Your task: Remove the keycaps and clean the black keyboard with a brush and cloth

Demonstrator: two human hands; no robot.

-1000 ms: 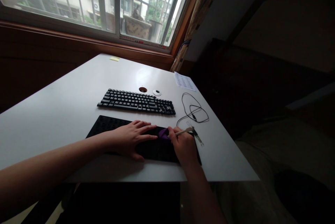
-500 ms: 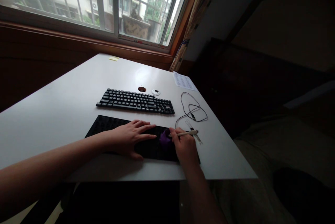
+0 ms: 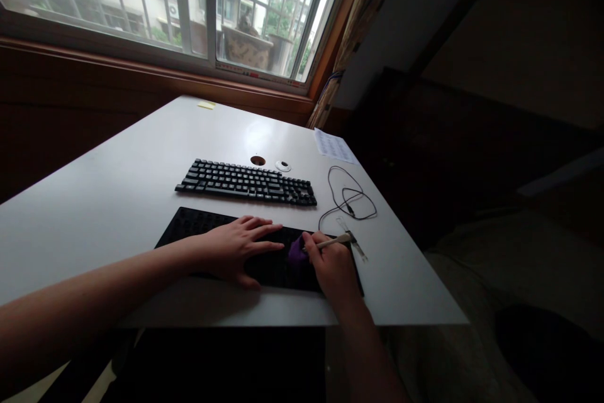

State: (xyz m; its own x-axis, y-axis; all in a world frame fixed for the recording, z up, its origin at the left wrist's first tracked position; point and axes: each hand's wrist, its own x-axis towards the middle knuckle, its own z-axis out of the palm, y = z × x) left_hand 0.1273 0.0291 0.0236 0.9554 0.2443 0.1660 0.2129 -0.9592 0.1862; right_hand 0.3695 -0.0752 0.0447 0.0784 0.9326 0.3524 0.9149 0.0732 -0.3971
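Observation:
A black keyboard base (image 3: 268,273) with no caps visible on its dark surface lies near the desk's front edge. Spread flat across its middle, my left hand (image 3: 238,249) presses on it and holds nothing. My right hand (image 3: 333,264) is closed around a thin pale stick (image 3: 334,241), whose kind I cannot make out. The stick's lower end meets a bunched purple cloth (image 3: 297,255) on the right part of the base, by my thumb and forefinger. What lies under the cloth is hidden.
Behind the base, rows of black keycaps (image 3: 245,183) lie in keyboard layout. A thin black cable (image 3: 330,186) loops at the right, near a wire tool (image 3: 359,247). Farther back are a printed paper (image 3: 335,145), a round desk hole (image 3: 258,161) and its white cover (image 3: 283,166).
The stick's upper end has shifted slightly and the purple cloth's bunching differs a little at my right fingertips. My left hand stays flat on the base. The whole view has drifted slightly.

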